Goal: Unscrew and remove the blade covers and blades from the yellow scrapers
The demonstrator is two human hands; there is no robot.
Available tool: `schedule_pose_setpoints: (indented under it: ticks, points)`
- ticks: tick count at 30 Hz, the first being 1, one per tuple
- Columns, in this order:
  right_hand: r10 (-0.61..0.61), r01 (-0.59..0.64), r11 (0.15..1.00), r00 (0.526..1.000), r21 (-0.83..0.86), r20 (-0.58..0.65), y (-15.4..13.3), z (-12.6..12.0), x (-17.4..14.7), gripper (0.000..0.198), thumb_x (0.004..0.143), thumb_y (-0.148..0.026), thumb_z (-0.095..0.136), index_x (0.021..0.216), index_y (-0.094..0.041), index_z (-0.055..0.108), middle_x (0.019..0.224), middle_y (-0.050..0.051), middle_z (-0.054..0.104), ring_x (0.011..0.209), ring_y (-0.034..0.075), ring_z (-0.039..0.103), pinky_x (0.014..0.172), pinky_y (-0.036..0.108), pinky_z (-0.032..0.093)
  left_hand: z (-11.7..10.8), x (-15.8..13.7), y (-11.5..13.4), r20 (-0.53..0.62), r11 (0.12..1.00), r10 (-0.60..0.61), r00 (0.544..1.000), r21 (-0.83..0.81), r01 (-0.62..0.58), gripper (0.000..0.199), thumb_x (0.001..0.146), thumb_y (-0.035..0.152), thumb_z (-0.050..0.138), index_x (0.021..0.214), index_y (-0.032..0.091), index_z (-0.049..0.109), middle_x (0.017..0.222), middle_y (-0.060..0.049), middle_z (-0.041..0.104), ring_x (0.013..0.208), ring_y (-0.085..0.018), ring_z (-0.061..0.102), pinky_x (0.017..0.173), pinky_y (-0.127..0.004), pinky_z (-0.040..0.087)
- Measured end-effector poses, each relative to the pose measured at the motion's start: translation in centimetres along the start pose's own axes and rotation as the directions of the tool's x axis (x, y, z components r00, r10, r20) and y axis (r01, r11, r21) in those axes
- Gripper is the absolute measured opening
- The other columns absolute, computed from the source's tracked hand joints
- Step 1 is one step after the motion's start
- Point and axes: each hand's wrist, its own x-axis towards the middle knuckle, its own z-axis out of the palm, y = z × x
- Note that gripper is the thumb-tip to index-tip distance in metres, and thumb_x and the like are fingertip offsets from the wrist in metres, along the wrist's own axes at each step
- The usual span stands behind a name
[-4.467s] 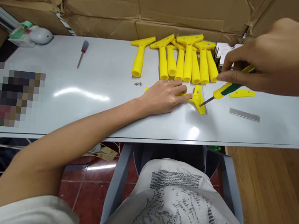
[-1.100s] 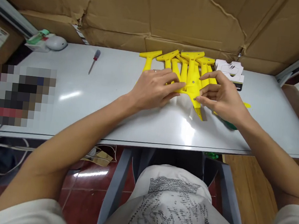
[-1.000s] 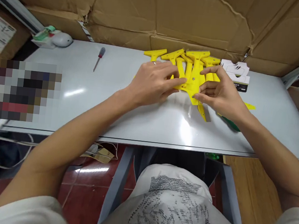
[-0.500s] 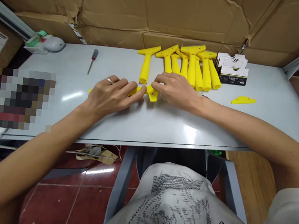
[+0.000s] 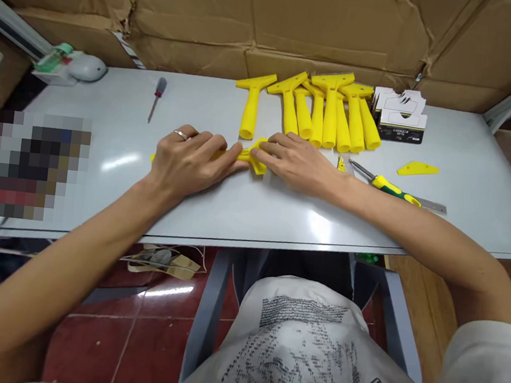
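Yellow, the scraper (image 5: 259, 166) is lying at eleven o'clock from the seated person (image 5: 294, 348), the left hand (image 5: 190, 159) wrapping its handle, the right hand (image 5: 293, 159) pinching its head, and a slack left grip could let it twist.

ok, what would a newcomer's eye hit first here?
The row of yellow scrapers, along the back of the white table. Then the left hand around another scraper nearer the person, the right hand at its head. Further right lies a yellow-green screwdriver.
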Motion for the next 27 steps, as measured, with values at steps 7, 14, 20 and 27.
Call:
schedule_pose_setpoints:
  ticks: [7,14,20,27]
  points:
    - [-0.029,0.031,0.996,0.999,0.085,-0.03,0.4,-0.2,-0.5,0.058,0.115,0.002,0.038,0.166,-0.018,0.057,0.156,0.015,0.078,0.143,0.03,0.065,0.117,0.047,0.054,-0.5,-0.6,-0.2,0.003,1.0,-0.004,1.0,-0.014,0.004,0.037,0.135,0.058,0.045,0.149,0.035,0.07,0.092,0.0,0.079,0.075,-0.019,0.068,0.069,-0.04,0.05]
    - [0.143,-0.138,0.981,0.989,0.133,-0.027,-0.3,0.1,-0.6,0.057,0.116,0.004,0.031,0.161,-0.011,0.063,0.166,0.021,0.071,0.149,0.034,0.066,0.118,0.052,0.057,-0.6,-0.5,-0.2,-0.006,0.994,-0.027,1.0,-0.106,0.027,0.04,0.133,0.062,0.048,0.155,0.039,0.072,0.094,-0.001,0.08,0.077,-0.023,0.067,0.068,-0.042,0.043]
    - [0.26,-0.247,0.958,0.962,0.143,-0.079,-0.7,0.2,-0.3,0.059,0.111,0.009,0.033,0.153,-0.016,0.067,0.166,0.02,0.059,0.155,0.032,0.059,0.115,0.047,0.062,-1.0,-0.3,-0.4,-0.044,0.998,-0.02,0.999,-0.056,0.018,0.039,0.132,0.059,0.054,0.153,0.034,0.075,0.099,-0.006,0.081,0.081,-0.026,0.067,0.068,-0.044,0.038]
    - [0.342,-0.321,0.934,0.93,0.158,-0.132,-1.1,-1.1,-0.9,0.069,0.109,0.009,0.028,0.159,-0.023,0.062,0.156,0.014,0.061,0.136,0.026,0.064,0.097,0.037,0.06,0.1,-1.6,-1.4,-0.015,0.967,-0.21,0.978,-0.149,0.205,0.042,0.125,0.064,0.062,0.154,0.04,0.079,0.1,-0.006,0.079,0.082,-0.027,0.061,0.075,-0.044,0.037]
